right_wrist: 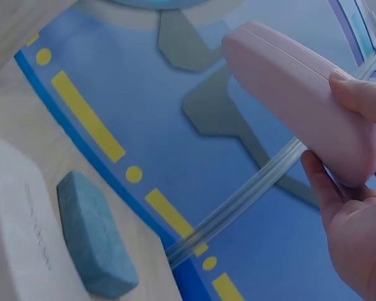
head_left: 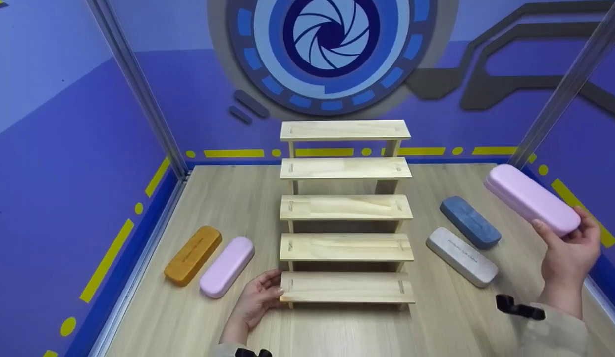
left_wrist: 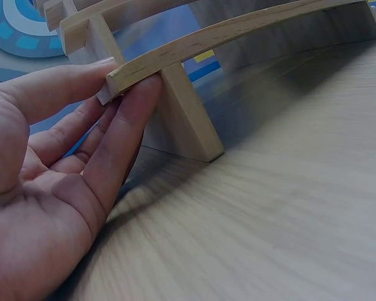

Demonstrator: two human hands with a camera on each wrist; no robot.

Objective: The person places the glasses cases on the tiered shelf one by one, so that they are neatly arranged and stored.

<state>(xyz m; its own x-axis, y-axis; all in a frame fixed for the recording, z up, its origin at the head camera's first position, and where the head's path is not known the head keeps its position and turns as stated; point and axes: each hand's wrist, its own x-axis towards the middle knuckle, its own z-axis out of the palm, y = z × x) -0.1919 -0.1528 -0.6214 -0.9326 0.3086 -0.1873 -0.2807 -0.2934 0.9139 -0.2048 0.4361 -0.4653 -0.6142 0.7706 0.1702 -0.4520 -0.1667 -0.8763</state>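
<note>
A wooden stepped rack (head_left: pixel 347 248) with several slatted tiers stands mid-table. My left hand (head_left: pixel 257 300) pinches the left end of its lowest slat; in the left wrist view the thumb lies on top and the fingers (left_wrist: pixel 135 110) beneath the board (left_wrist: pixel 194 47). At the right, my right hand (head_left: pixel 570 253) holds a pink glasses case (head_left: pixel 535 198) by its near end, raised off the table. The right wrist view shows that pink case (right_wrist: pixel 301 94) closed, gripped between thumb and fingers; some fingers are hidden behind it.
On the table right of the rack lie a blue glasses case (head_left: pixel 470 221) and a grey one (head_left: pixel 462 257). To its left are a mustard case (head_left: pixel 192 255) and another pink case (head_left: pixel 228 267). Printed walls (head_left: pixel 178 99) with metal corner posts (head_left: pixel 139 89) enclose the table.
</note>
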